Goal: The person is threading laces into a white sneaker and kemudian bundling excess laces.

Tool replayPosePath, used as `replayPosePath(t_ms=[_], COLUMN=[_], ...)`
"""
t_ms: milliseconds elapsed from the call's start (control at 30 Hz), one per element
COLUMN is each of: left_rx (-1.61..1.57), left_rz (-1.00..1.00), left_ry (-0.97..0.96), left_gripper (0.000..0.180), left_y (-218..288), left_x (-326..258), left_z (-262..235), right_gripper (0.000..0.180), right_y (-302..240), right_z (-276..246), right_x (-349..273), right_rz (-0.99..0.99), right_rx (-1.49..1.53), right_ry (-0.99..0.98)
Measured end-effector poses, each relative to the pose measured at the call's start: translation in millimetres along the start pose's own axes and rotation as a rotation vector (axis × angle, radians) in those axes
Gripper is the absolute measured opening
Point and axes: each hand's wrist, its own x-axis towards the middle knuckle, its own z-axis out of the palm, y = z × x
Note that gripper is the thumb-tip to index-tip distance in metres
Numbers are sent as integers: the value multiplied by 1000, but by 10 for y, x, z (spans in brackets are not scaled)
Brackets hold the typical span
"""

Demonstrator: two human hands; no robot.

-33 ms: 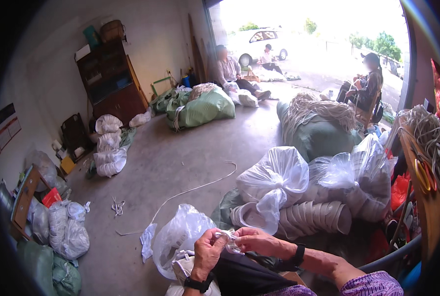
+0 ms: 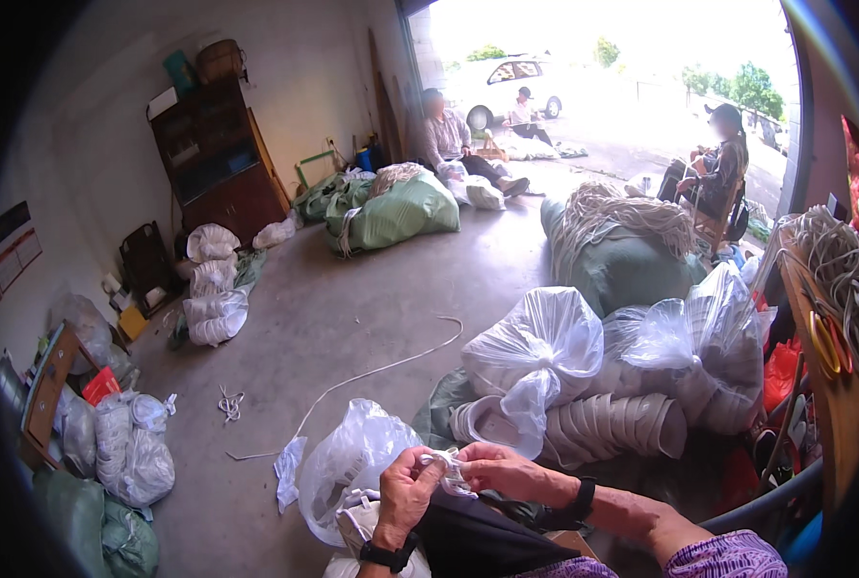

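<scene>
Above my dark-clad lap, my left hand (image 2: 407, 489) and my right hand (image 2: 505, 472) meet over a small bunch of white cord (image 2: 451, 466). The left fingers pinch it from one side and the right fingers from the other. How the cord is looped or knotted is too small to tell. Beside my left forearm lies an opened clear plastic bag (image 2: 348, 460), with off-white pieces (image 2: 360, 518) next to it. To the right of my hands, a row of nested off-white baskets (image 2: 608, 424) lies on its side beneath a tied clear bag (image 2: 535, 337).
A long cord (image 2: 352, 374) trails over the floor, with a small cord tangle (image 2: 229, 403) farther left. Big green sacks (image 2: 405, 217) and a rope-topped green bundle (image 2: 622, 270) stand ahead. Scissors (image 2: 824, 342) rest on a wooden board at right. Several people sit near the doorway.
</scene>
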Motion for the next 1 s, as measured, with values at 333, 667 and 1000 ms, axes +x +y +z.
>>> replayPosePath(t_ms=[333, 667, 1000], left_rx=[5, 112, 93], left_rz=[-91, -46, -43], left_ry=[-19, -61, -103], left_gripper=[17, 15, 17], left_y=[106, 38, -26], left_x=[-38, -76, -116], left_z=[32, 71, 84], right_gripper=[29, 23, 19], right_y=[-17, 48, 50], right_z=[103, 121, 122], right_x=[-14, -12, -53], right_rz=[-350, -402, -393], right_rx=[-376, -712, -687], right_ry=[222, 247, 241])
